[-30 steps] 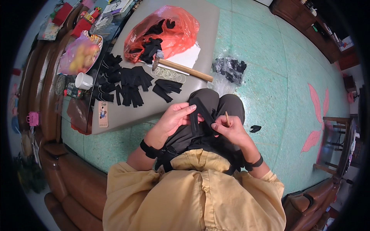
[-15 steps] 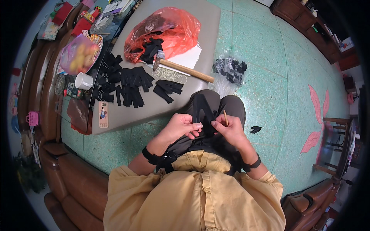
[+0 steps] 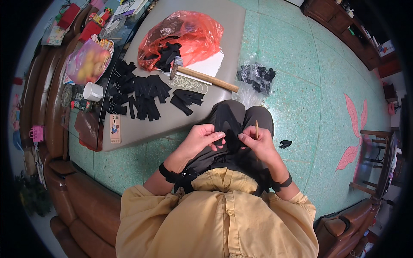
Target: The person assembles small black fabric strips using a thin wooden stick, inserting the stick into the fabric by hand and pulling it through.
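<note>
Over my lap, a black fabric strip [image 3: 232, 119] is folded into an upside-down V. One end is pinched in my left hand [image 3: 206, 138], between thumb and fingers. The other end is gripped by my right hand [image 3: 257, 142], which also keeps a thin wooden stick [image 3: 257, 124] tucked between its fingers. Ahead on the grey bench, more black strips [image 3: 148, 92] lie in overlapping bundles. A smaller black bundle [image 3: 188, 99] rests nearer to me, beside pale rubber bands [image 3: 189, 84]. The hammer [image 3: 206, 78] with a wooden handle lies just beyond the bands.
A red plastic bag [image 3: 193, 34] with black pieces sits on the grey bench [image 3: 172, 124]. A phone [image 3: 115, 129] lies at its near left edge. A white mug [image 3: 93, 91] and bagged fruit [image 3: 90, 62] stand left. A clear bag of black pieces [image 3: 258, 79] is at right.
The stick in my right hand has swung more upright. My hands have shifted slightly, and the black strip is still held between them.
</note>
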Demonstrator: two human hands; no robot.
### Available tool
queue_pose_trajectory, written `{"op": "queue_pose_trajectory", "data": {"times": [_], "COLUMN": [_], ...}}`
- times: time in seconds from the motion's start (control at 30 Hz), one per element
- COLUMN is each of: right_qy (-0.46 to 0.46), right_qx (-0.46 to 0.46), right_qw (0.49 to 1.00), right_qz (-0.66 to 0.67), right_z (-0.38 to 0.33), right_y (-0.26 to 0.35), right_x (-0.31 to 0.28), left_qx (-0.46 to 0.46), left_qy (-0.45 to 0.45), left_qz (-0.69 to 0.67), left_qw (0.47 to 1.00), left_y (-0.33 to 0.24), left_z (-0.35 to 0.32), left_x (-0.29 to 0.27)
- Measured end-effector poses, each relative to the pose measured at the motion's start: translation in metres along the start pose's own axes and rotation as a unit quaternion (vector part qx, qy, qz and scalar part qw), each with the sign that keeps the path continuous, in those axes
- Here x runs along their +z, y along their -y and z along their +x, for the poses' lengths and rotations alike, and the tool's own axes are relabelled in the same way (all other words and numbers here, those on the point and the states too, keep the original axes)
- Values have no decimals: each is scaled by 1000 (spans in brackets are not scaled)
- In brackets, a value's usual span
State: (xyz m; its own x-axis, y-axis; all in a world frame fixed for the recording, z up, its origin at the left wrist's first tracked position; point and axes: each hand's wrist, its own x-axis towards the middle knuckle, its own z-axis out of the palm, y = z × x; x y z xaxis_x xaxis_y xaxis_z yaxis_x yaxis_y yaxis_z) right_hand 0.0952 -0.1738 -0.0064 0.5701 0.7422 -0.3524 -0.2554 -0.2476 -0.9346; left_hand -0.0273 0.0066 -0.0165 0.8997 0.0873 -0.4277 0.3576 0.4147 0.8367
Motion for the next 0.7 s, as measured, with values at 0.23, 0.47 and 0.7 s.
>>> {"op": "queue_pose_trajectory", "data": {"times": [0.23, 0.47, 0.7], "right_qy": [-11, 32, -56], "right_qx": [-3, 21, -41], "right_qw": [1000, 999, 997], "right_qz": [-3, -5, -18], "right_z": [1, -2, -2], "right_y": [-2, 1, 8], "right_x": [-3, 2, 0], "left_qx": [-3, 69, 64], "left_qy": [4, -64, -265], "left_qz": [-27, 27, -81], "left_qw": [1000, 995, 959], "left_y": [-4, 8, 12], "left_z": [-1, 5, 28], "left_x": [2, 2, -46]}}
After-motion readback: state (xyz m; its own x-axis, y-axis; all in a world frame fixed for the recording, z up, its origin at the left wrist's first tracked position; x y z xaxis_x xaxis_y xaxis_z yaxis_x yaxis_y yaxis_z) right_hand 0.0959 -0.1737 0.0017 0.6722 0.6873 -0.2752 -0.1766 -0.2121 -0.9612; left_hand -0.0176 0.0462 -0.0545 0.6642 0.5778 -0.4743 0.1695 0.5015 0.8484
